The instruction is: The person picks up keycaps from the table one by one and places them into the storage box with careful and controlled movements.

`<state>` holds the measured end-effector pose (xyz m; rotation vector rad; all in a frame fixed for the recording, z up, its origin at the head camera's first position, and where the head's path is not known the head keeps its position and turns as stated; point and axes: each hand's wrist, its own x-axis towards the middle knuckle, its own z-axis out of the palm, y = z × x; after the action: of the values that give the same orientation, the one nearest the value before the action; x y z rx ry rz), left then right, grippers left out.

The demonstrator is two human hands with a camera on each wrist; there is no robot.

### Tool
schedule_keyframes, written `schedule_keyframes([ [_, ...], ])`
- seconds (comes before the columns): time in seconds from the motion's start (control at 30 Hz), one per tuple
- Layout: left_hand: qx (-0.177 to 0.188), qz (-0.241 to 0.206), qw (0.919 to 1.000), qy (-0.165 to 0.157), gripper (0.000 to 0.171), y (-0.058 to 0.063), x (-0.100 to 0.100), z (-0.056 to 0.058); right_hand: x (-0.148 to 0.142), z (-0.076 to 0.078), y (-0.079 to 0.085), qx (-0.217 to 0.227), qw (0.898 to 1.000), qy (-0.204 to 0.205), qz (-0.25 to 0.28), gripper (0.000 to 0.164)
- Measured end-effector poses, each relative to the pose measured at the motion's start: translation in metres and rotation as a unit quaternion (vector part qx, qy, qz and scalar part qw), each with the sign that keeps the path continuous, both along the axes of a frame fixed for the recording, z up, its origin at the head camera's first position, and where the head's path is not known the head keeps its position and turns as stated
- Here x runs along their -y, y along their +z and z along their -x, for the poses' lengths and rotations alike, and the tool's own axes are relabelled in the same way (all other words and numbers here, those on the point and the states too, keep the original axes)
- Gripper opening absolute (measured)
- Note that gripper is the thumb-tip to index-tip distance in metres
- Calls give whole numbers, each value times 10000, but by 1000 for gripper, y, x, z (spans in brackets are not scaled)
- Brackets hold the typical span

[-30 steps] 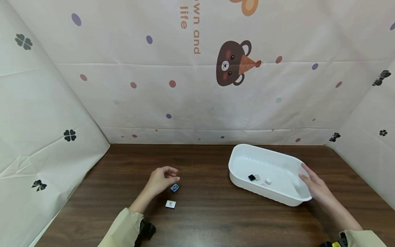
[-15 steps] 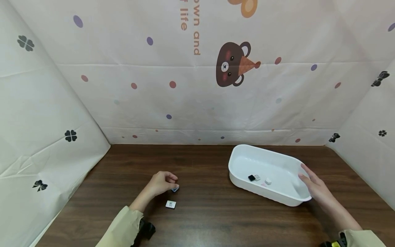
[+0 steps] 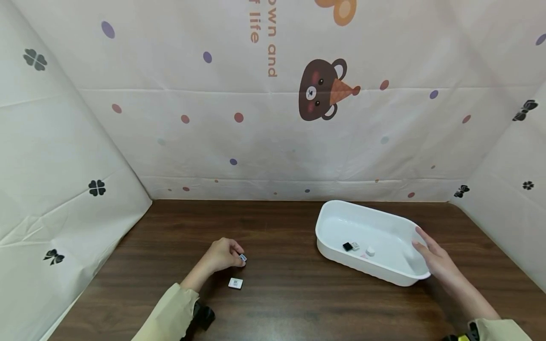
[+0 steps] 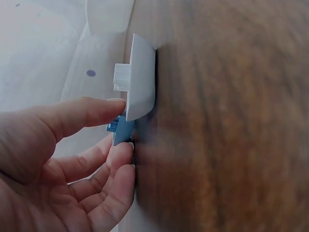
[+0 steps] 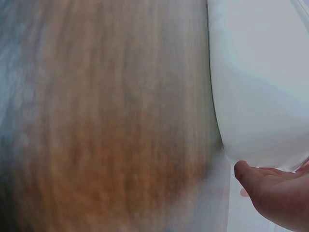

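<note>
In the head view my left hand (image 3: 221,255) pinches a small blue keycap (image 3: 242,257) between thumb and fingertips, low over the table. The left wrist view shows this blue keycap (image 4: 124,130) beside a white keycap (image 4: 141,79), whose stem points up. That white keycap (image 3: 235,283) lies on the wood just nearer the wearer than the left hand. My right hand (image 3: 439,258) holds the right end of a white plastic tray (image 3: 367,207) at its rim. In the right wrist view the thumb (image 5: 246,176) is at the tray's end wall (image 5: 260,116).
Inside the tray, towards its near side, lie a black keycap (image 3: 347,246) and white ones (image 3: 370,251). The dark wooden table (image 3: 281,303) runs back to a patterned cloth wall (image 3: 273,142), with white cloth (image 3: 64,213) at the sides.
My left fingers have come down on the blue keycap and pinched it, tilting it between the fingertips. The right hand and the tray stay in place.
</note>
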<state>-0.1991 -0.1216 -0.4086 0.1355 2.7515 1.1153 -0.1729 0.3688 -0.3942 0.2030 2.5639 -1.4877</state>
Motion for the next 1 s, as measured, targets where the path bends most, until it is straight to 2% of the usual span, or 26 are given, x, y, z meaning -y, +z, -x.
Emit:
schedule_keyframes([
  [0.3,34,-105,9999,4,15,4,-1,-3,0,0,1,-31,10000,16,-28,68],
  [1.0,-518,-799,9952,-239,16,8,-14,-6,0,-1,-1,-118,9999,62,1,68],
])
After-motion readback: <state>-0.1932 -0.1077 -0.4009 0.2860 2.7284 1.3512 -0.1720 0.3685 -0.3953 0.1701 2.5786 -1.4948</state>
